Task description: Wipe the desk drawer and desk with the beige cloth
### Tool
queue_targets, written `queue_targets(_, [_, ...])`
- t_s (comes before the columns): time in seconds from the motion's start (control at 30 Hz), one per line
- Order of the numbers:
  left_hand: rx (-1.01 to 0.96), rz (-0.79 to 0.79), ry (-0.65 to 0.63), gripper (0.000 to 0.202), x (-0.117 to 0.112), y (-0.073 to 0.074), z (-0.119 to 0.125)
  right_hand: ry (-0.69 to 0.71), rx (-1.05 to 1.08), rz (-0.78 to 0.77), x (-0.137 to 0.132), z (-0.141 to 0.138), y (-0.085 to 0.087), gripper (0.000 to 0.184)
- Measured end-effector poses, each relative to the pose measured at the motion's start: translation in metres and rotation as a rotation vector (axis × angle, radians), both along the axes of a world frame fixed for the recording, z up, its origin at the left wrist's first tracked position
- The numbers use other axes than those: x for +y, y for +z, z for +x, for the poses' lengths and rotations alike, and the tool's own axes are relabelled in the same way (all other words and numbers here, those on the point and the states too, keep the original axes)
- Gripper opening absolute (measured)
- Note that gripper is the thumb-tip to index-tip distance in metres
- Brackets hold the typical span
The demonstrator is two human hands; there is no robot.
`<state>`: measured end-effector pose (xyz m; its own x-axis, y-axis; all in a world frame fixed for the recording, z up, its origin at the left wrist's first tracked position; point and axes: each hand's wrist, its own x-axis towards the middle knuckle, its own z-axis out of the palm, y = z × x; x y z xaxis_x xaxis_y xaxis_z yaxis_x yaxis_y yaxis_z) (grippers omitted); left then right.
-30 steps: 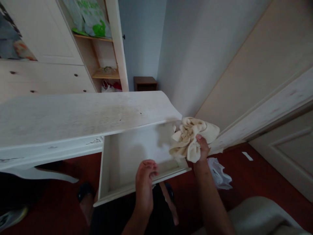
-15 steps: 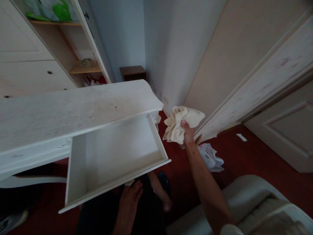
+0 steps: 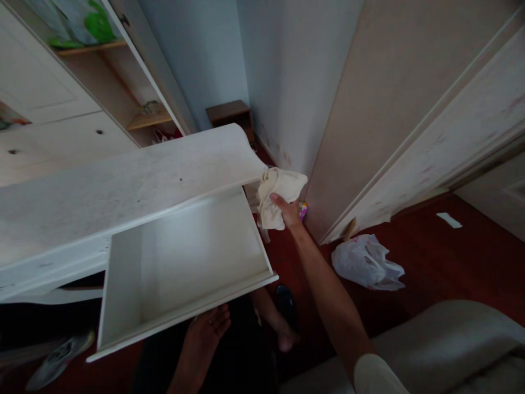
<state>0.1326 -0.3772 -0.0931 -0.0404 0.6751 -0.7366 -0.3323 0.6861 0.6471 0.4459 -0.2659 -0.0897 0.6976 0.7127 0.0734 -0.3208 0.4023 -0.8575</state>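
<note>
My right hand (image 3: 287,210) grips a folded cream cloth (image 3: 281,183), thumb on top, beside the right end of a white table (image 3: 184,164). The cloth is against the table's curved corner, just past the pulled-out drawer (image 3: 197,249). That white drawer has a bare inside. My left hand (image 3: 205,334) rests over my lap just below the drawer's front edge, fingers loosely extended and apart from any held thing that I can see. Part of its thumb side is hidden by the drawer front.
A white plastic bag (image 3: 367,262) lies on the red floor to the right. A small brown cabinet (image 3: 229,109) stands in the corner. Behind the table is an open wardrobe (image 3: 110,71) with bags inside. A pale padded seat (image 3: 435,339) fills the lower right.
My right hand has brought the cloth left and slightly up, against the table's corner. My left hand has shifted slightly left and down. The view has turned a little.
</note>
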Motion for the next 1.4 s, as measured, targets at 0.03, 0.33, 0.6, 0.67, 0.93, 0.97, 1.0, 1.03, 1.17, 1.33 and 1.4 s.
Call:
queue_targets(0.03, [0.005, -0.004, -0.002, 0.009, -0.001, -0.001, -0.001, 0.03, -0.007, -0.004, 0.002, 0.002, -0.002, 0.044])
queue_targets(0.33, [-0.012, -0.052, -0.031, 0.01, -0.002, -0.012, -0.013, 0.233, -0.012, 0.029, 0.025, -0.014, -0.018, 0.036])
queue_targets(0.6, [-0.034, -0.058, -0.01, 0.013, 0.0, -0.01, -0.009, 0.294, 0.093, -0.027, -0.017, -0.029, -0.034, 0.049])
queue_targets(0.67, [-0.042, -0.057, -0.01, 0.015, 0.001, -0.01, -0.009, 0.311, 0.135, -0.081, -0.047, -0.033, -0.046, 0.052])
queue_targets(0.93, [-0.073, -0.017, -0.077, 0.01, 0.001, -0.013, -0.013, 0.287, 0.165, -0.257, -0.144, -0.054, -0.103, 0.049])
queue_targets(0.97, [-0.08, -0.014, -0.083, 0.01, 0.001, -0.014, -0.014, 0.265, 0.157, -0.265, -0.146, -0.054, -0.108, 0.048])
queue_targets(1.0, [-0.087, -0.012, -0.089, 0.009, 0.001, -0.016, -0.015, 0.253, 0.147, -0.271, -0.145, -0.054, -0.111, 0.048])
queue_targets(1.03, [-0.092, -0.011, -0.092, 0.009, 0.002, -0.018, -0.016, 0.245, 0.138, -0.271, -0.141, -0.054, -0.113, 0.049])
queue_targets(1.17, [-0.095, -0.017, -0.08, 0.011, 0.003, -0.024, -0.017, 0.278, 0.098, -0.235, -0.104, -0.045, -0.102, 0.056])
queue_targets(1.33, [-0.104, 0.025, -0.106, 0.02, 0.001, -0.024, -0.015, 0.258, -0.008, -0.159, -0.031, -0.03, -0.055, 0.053])
queue_targets(1.4, [-0.098, 0.018, -0.12, 0.023, 0.0, -0.024, -0.015, 0.227, -0.051, -0.111, -0.005, -0.026, -0.04, 0.052])
